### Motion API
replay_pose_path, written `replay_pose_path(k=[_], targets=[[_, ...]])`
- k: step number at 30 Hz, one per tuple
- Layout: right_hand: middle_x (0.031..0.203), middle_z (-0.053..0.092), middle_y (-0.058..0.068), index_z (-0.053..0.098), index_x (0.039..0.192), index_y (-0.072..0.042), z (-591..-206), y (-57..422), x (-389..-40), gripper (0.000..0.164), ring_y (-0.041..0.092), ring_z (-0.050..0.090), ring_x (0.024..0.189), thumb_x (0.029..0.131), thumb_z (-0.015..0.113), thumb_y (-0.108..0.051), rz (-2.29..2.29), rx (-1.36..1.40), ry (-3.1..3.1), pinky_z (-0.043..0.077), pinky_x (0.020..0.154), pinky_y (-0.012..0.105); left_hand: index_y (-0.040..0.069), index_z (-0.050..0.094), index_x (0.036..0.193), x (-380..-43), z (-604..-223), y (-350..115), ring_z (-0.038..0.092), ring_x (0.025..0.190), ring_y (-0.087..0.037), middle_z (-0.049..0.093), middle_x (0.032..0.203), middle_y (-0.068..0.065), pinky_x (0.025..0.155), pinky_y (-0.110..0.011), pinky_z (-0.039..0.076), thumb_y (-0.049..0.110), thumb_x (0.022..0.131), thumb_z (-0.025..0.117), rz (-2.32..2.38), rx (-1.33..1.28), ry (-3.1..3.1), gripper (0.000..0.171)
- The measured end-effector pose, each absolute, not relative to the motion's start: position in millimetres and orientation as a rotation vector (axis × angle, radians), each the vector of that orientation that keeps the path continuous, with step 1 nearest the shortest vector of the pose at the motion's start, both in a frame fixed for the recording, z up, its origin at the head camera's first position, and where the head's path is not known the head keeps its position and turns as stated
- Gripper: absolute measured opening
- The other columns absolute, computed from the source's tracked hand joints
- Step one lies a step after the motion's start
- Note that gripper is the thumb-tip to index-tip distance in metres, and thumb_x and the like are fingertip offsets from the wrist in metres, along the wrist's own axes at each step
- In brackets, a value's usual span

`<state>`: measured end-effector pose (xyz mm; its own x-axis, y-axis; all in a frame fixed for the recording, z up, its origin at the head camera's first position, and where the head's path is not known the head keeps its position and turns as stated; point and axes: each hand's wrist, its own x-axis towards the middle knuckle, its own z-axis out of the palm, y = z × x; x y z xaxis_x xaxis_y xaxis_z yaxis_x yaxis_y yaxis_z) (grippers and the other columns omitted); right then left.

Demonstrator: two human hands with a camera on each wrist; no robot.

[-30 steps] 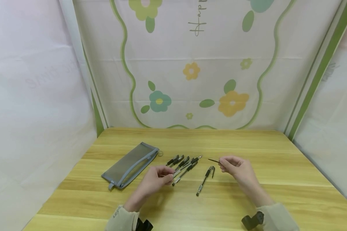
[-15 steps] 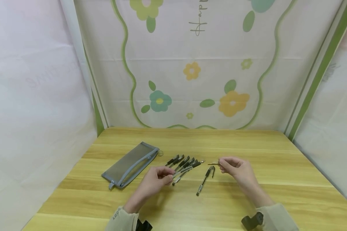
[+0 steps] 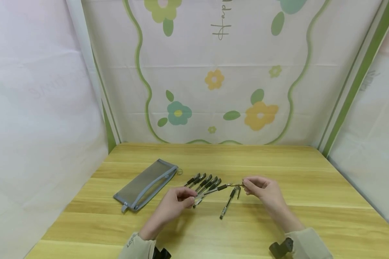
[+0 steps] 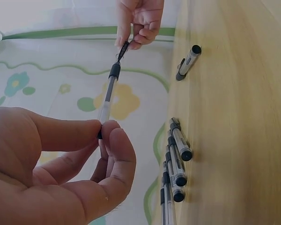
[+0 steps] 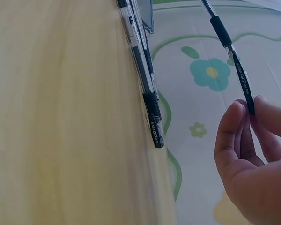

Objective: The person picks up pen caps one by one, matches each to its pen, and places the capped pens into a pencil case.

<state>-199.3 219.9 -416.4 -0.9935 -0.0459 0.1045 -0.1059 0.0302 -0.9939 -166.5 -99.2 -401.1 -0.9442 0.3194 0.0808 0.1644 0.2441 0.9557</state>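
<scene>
My left hand (image 3: 172, 202) pinches a black-gripped gel pen (image 3: 218, 189) by its rear end, between thumb and fingers, above the table. The pen's clear barrel and dark rubber grip (image 4: 114, 71) point toward the right hand. Thumb and fingertips of my right hand (image 3: 263, 187) pinch the black pen cap (image 5: 244, 84) by its closed end. In both wrist views the cap's open end is right at the pen's tip, in line with it. Below them a capped gel pen (image 3: 227, 207) lies alone on the table.
A row of several capped gel pens (image 3: 205, 182) lies just beyond the left hand. Left of them is a grey mesh zip pouch (image 3: 142, 181) with a ring at one corner. The wooden table (image 3: 311, 180) ends at a flower-printed cloth wall (image 3: 194, 97).
The left hand has swung the pen's tip down and right, away from the row. The right hand has moved slightly left and turned the cap, and cap and tip now meet.
</scene>
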Motion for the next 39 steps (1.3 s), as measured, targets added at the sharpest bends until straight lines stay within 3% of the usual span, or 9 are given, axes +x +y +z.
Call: replay_pose_path(k=[5, 10, 22, 39], targets=[[0.109, 0.065, 0.027, 0.069, 0.11, 0.005, -417.0, 218.7, -199.1, 0.033, 0.034, 0.065, 0.091, 0.09, 0.074, -0.022, 2.151, 0.187, -2.236, 0.057, 0.082, 0.036, -0.003, 0.068, 0.109, -166.8, -402.1, -99.6, 0.063, 0.089, -0.039, 0.067, 0.096, -0.019, 0.079, -0.05, 0.054, 0.003, 0.096, 0.062, 1.799, 0.469, 2.364, 0.015], [0.106, 0.067, 0.023, 0.069, 0.11, 0.004, -417.0, 217.7, -198.5, 0.035, 0.035, 0.065, 0.092, 0.09, 0.074, -0.024, 2.14, 0.186, -2.249, 0.057, 0.081, 0.035, -0.004, 0.067, 0.11, -166.2, -401.8, -99.8, 0.063, 0.09, -0.038, 0.067, 0.097, -0.019, 0.08, -0.051, 0.054, 0.003, 0.096, 0.062, 1.804, 0.47, 2.355, 0.016], [0.105, 0.067, 0.02, 0.068, 0.112, 0.004, -417.1, 216.3, -196.1, 0.038, 0.036, 0.064, 0.092, 0.09, 0.074, -0.027, 2.139, 0.221, -2.286, 0.056, 0.082, 0.037, 0.0, 0.069, 0.107, -165.6, -402.1, -98.8, 0.062, 0.092, -0.042, 0.066, 0.097, -0.019, 0.081, -0.05, 0.054, 0.002, 0.096, 0.062, 1.818, 0.463, 2.343, 0.013], [0.105, 0.066, 0.025, 0.069, 0.11, 0.003, -419.5, 215.6, -197.4, 0.03, 0.031, 0.065, 0.087, 0.09, 0.073, -0.019, 2.156, 0.26, -2.283, 0.057, 0.081, 0.035, -0.001, 0.069, 0.107, -166.9, -402.8, -99.9, 0.063, 0.089, -0.039, 0.067, 0.096, -0.018, 0.079, -0.047, 0.055, 0.002, 0.096, 0.061, 1.826, 0.47, 2.354, 0.014]])
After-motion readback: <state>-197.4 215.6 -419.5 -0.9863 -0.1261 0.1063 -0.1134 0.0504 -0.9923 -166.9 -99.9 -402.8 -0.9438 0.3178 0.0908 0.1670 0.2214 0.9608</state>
